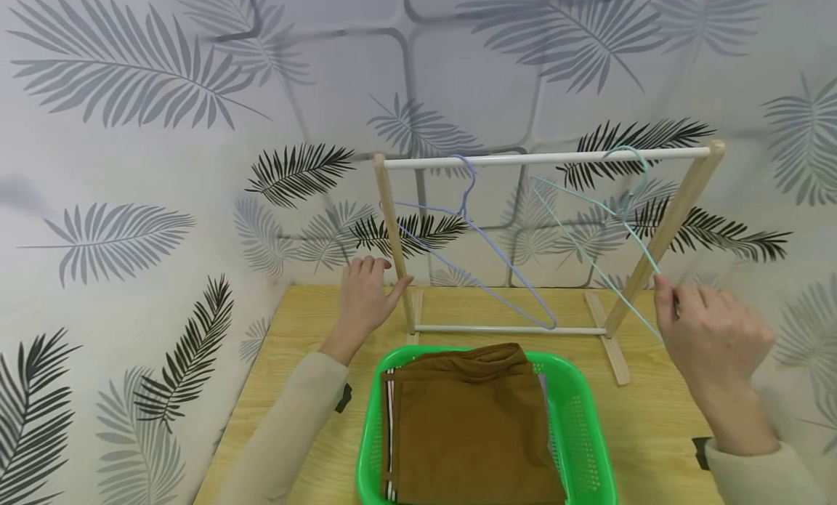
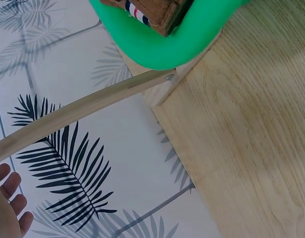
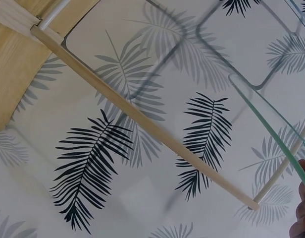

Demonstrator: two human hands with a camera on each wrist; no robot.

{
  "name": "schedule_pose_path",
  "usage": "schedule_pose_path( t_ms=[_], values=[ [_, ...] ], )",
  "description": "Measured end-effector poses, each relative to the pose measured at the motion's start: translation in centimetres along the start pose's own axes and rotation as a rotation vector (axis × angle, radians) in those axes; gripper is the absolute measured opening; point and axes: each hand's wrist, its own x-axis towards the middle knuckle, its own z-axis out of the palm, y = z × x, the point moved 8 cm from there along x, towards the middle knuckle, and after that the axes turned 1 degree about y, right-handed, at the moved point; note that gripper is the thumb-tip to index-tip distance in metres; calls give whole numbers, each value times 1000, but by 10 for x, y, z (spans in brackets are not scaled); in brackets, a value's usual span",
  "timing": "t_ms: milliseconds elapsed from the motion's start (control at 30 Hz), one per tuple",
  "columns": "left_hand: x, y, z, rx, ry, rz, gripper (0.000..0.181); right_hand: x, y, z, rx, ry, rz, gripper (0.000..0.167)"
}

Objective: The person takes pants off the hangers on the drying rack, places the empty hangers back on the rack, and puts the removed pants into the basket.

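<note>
My right hand (image 1: pixel 716 338) grips the right end of a mint-green clothes hanger (image 1: pixel 641 245), which also shows in the right wrist view. The hanger tilts, with its hook at the white top rail (image 1: pixel 523 158) of a small wooden garment rack; whether the hook rests on the rail I cannot tell. Beside the rack's left post (image 1: pixel 395 236) is my left hand (image 1: pixel 362 294), thumb extended at the post and fingers loosely bent. Contact with the post is unclear. A bare lilac hanger (image 1: pixel 462 213) hangs from the rail's left half.
A green plastic basket (image 1: pixel 366 432) stands in front of the rack on the wood-grain table (image 1: pixel 654 418). Folded brown clothing (image 1: pixel 471 432) with a striped edge fills most of it. Behind the rack rises a leaf-patterned wall (image 1: pixel 314 76).
</note>
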Motion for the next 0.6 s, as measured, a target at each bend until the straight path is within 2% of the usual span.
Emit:
schedule_pose_path(
  t_ms=[333,600],
  values=[
    [6,6,9,39,27,42,50,-7,5,4,-12,-9,-2,70],
    [9,13,11,156,117,122,42,-6,9,6,-20,-15,8,66]
  ],
)
